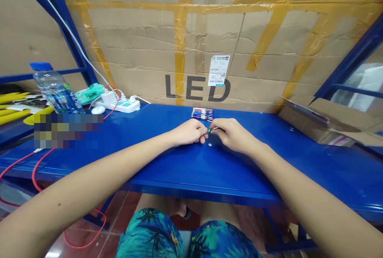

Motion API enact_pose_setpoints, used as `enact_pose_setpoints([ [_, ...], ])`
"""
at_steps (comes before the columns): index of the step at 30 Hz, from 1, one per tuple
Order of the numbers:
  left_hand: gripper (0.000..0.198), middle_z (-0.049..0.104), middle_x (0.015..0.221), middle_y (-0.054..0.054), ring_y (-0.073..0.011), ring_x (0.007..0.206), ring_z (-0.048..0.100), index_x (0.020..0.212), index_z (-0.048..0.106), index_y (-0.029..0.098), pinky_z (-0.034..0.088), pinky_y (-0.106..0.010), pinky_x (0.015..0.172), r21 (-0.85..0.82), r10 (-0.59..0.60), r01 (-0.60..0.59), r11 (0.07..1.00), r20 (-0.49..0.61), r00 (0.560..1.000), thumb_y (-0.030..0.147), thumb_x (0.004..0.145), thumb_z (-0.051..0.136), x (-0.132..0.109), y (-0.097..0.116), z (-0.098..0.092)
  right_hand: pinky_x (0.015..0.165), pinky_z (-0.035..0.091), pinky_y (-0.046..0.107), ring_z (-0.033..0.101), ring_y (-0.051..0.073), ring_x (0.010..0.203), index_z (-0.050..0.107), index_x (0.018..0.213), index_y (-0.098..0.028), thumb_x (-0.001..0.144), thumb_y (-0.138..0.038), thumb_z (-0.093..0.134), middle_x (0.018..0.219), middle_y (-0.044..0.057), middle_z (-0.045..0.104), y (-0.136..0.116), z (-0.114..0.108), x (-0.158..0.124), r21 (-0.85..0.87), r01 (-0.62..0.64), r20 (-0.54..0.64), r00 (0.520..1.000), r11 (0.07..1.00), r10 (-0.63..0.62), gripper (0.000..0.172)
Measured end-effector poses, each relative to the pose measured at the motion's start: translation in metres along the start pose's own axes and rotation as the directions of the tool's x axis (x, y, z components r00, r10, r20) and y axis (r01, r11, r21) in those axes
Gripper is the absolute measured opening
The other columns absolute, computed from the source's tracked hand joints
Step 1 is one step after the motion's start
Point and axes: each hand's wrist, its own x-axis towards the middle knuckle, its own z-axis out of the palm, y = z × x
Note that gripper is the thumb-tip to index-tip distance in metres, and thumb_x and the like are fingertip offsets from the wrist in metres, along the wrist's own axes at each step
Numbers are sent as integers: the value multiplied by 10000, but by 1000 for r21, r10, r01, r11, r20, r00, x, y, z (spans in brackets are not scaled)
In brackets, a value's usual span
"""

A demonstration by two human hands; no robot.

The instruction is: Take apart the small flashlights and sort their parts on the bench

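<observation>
Green pen-like piece sits in a narrow pinch, one end in the fingers of the left hand, the other in the right hand, both turned inward just nearside of the striped bundle; forearms spread back from it over the blue table.

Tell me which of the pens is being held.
The pen with green on it, gripped by both the left hand and right hand; the other pens lie together on the blue table.
</observation>
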Motion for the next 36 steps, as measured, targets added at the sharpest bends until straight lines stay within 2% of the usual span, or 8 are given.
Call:
enact_pose_setpoints([
  [3, 261, 583, 627, 2, -71, 434, 398, 772, 609, 125, 281, -216, 428, -79, -37, 39, 996, 18, 999, 270, 928, 457, -1, -2, 2, 687, 421, 264, 602, 169, 720, 633, 791, -169, 819, -21, 451, 792, 59, 685, -1, 1, 0, -13, -17, 15, 1000, 1000, 17, 236],
  [6, 251, 568, 618, 12, -71, 422, 379, 772, 613, 131, 259, -223, 423, -80, -34, 33, 996, -21, 999, 265, 921, 461, -1, -4, 5, 673, 415, 262, 605, 170, 709, 628, 766, -167, 797, -7, 449, 779, 60, 690, -2, 1, 1, -8, -39, 17, 999, 999, 39, 242],
  [13, 279, 627, 653, -8, -135, 648, 563, 657, 602, 152, 390, -254, 633, 248, 181, -140, 958, -148, 972, 171, 896, 460, -3, 0, 8, 656, 403, 263, 601, 176, 698, 598, 723, -169, 771, -11, 451, 732, 53, 678, -3, 3, 1, 16, -92, -4, 996, 996, 93, 222],
  [17, 274, 631, 651, -11, -151, 652, 558, 662, 614, 157, 375, -273, 642, 382, 254, -171, 908, -178, 950, 163, 901, 481, -6, 3, 11, 637, 392, 265, 585, 173, 673, 586, 711, -174, 769, -32, 462, 706, 44, 661, -2, 5, 1, 32, -131, -7, 991, 991, 131, 197],
  [22, 233, 666, 692, -27, -166, 671, 582, 746, 665, 151, 382, -280, 654, 455, 305, -186, 871, -202, 931, 154, 912, 502, -7, 4, 12, 612, 390, 261, 579, 164, 641, 582, 710, -176, 780, -69, 485, 668, 26, 646, 1, 6, 1, 78, -173, -7, 985, 982, 174, 161],
  [27, 201, 695, 744, -38, -172, 716, 604, 786, 691, 149, 391, -280, 665, 468, 320, -198, 861, -197, 927, 164, 905, 529, -7, 3, 10, 601, 396, 252, 577, 151, 616, 585, 708, -176, 786, -91, 497, 652, 12, 646, 3, 8, 1, 148, -216, -4, 976, 965, 219, 145],
  [36, 149, 718, 773, -36, -166, 713, 613, 838, 721, 153, 399, -272, 647, 415, 307, -204, 887, -200, 930, 203, 882, 588, -7, 0, 8, 626, 396, 262, 579, 153, 636, 597, 699, -173, 772, -94, 497, 669, 18, 658, 3, 6, 3, 150, -220, 15, 975, 964, 220, 147],
])
